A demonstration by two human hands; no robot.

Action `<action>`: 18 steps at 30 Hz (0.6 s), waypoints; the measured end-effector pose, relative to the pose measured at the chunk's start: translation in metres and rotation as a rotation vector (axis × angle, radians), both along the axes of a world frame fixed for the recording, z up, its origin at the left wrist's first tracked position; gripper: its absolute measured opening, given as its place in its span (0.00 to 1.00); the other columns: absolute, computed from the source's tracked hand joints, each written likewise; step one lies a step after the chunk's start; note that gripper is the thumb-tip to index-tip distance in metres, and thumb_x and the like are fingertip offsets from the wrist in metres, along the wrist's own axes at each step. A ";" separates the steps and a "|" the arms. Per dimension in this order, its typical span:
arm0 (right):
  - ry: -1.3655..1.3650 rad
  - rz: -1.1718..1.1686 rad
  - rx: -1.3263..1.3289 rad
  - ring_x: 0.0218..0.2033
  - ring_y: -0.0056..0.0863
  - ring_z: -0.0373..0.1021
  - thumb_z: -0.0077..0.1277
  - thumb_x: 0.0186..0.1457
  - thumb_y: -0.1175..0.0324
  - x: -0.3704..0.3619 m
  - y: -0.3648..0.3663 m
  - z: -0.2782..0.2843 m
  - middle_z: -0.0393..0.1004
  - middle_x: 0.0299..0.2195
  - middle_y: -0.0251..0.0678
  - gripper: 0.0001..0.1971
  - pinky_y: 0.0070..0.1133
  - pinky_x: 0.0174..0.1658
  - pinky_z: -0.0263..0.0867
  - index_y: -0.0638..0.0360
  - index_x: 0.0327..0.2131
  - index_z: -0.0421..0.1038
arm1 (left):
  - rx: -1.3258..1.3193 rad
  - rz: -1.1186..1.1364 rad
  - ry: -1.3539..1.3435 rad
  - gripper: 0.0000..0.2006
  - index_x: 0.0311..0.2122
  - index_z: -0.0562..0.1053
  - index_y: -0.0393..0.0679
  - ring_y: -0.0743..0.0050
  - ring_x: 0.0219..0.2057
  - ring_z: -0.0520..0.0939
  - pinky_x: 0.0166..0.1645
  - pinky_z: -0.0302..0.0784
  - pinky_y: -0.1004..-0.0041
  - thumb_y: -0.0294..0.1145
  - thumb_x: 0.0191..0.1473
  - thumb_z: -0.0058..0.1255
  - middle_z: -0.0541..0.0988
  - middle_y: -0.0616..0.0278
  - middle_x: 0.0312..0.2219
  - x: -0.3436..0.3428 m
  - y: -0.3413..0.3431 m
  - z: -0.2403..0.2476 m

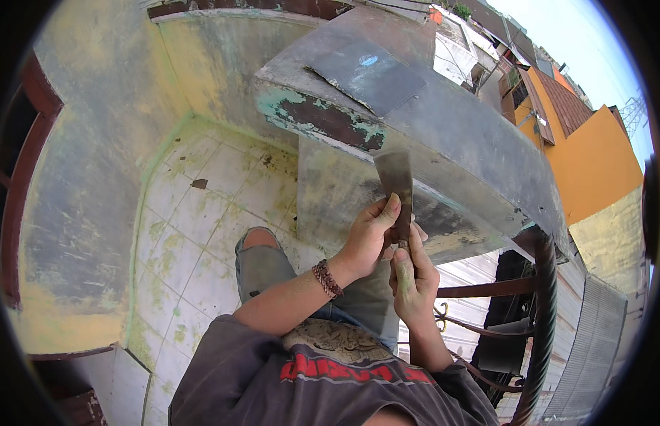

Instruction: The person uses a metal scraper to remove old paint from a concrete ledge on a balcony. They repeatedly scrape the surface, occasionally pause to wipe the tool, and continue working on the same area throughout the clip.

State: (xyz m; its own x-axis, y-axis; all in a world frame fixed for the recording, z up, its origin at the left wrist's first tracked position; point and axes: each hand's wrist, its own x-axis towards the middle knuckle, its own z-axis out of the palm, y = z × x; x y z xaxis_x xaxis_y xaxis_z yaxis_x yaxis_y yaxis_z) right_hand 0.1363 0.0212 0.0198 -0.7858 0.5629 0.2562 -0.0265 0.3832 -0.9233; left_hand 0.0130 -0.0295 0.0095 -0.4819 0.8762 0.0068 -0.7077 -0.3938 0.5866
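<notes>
Both hands grip a paint scraper (396,176) with a wide, dark metal blade, its tip pointing up and away from me. My left hand (372,234) is closed on it just below the blade, thumb along the side. Lower down, my right hand (414,280) is closed round the handle, which it mostly hides. The blade tip overlaps the front edge of a grey concrete ledge (479,153) in view; whether it touches, I cannot tell. Left of the blade, that edge bears a patch of peeling dark and turquoise paint (323,119).
On the ledge lies a dark flat sheet (369,74). A twisted metal railing (543,319) stands at right, with an orange building (603,167) beyond. Greenish dust and flakes cover the white tiled floor (191,227). A blotchy wall (95,177) rises at left.
</notes>
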 end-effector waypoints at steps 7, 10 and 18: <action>-0.061 -0.026 -0.047 0.42 0.23 0.67 0.41 0.62 0.73 -0.003 -0.005 0.009 0.70 0.45 0.44 0.22 0.18 0.45 0.61 0.67 0.59 0.56 | -0.008 0.031 -0.029 0.20 0.36 0.69 0.42 0.74 0.26 0.80 0.28 0.74 0.80 0.51 0.62 0.39 0.79 0.56 0.27 0.000 -0.001 -0.001; -0.028 -0.036 -0.021 0.25 0.12 0.58 0.42 0.63 0.69 -0.012 -0.008 0.009 0.64 0.28 0.29 0.23 0.13 0.28 0.53 0.63 0.60 0.56 | 0.036 0.014 -0.002 0.18 0.37 0.70 0.42 0.67 0.32 0.80 0.40 0.75 0.71 0.48 0.63 0.39 0.78 0.57 0.29 -0.010 -0.001 -0.002; -0.033 -0.009 0.003 0.16 0.06 0.52 0.42 0.64 0.66 -0.012 -0.011 0.010 0.59 0.18 0.20 0.24 0.09 0.19 0.47 0.59 0.61 0.56 | 0.021 0.008 -0.015 0.18 0.36 0.69 0.42 0.65 0.33 0.80 0.41 0.74 0.68 0.48 0.63 0.38 0.78 0.54 0.28 -0.013 -0.006 0.000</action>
